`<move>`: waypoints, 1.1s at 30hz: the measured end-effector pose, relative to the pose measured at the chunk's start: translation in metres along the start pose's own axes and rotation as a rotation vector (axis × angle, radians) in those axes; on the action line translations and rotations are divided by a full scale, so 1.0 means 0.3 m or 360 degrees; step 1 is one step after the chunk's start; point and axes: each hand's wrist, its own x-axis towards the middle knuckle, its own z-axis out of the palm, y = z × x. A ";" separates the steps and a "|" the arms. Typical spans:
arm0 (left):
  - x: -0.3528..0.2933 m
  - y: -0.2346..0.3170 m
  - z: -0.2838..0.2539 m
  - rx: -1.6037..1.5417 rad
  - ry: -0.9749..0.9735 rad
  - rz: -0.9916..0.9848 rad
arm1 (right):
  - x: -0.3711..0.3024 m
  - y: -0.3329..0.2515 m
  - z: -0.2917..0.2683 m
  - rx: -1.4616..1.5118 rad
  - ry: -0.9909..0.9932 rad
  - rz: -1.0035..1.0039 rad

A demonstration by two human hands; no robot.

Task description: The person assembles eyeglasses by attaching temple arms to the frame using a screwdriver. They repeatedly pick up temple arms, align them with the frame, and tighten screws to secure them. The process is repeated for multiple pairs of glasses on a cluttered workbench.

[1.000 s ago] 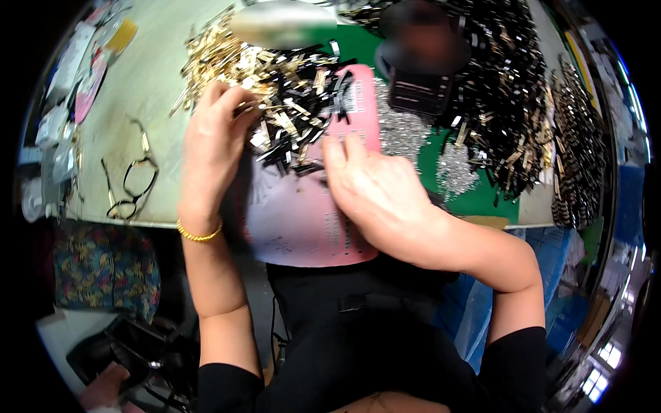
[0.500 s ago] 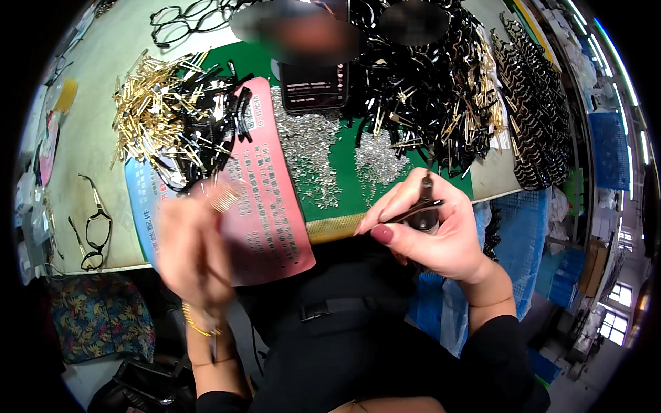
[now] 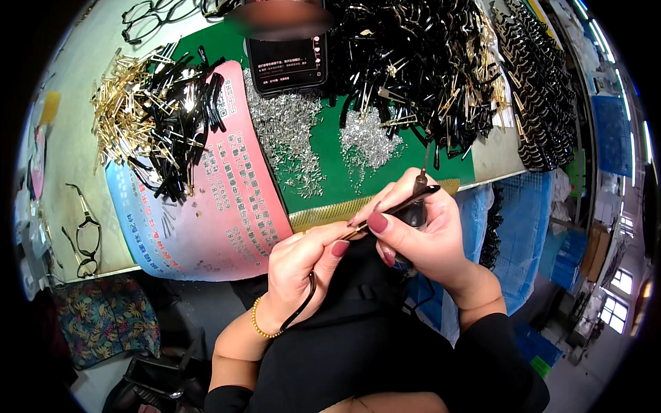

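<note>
My right hand is closed around a dark screwdriver, its thin shaft pointing up and away from me. Between its thumb and fingers lies a black glasses temple, slanting down to the left. My left hand meets it there, thumb and forefinger pinched at a small gold-coloured end. From under my left palm sticks out the curved tip of another black temple. Exactly how the pieces touch at my fingertips is hidden.
Gold metal temple parts and black temples lie heaped on a pink-blue printed sheet. Tiny silver pieces cover parts of the green mat. Beyond are a phone, a large black temple pile and glasses frames.
My left hand has come from above the printed sheet to my right hand, and its fingertips now meet the temple there. The view has shifted slightly.
</note>
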 end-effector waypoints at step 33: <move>0.077 0.023 -0.047 -0.0012 0.0119 -0.0438 | 0.038 -0.059 -0.113 -0.2433 -0.0358 -0.0390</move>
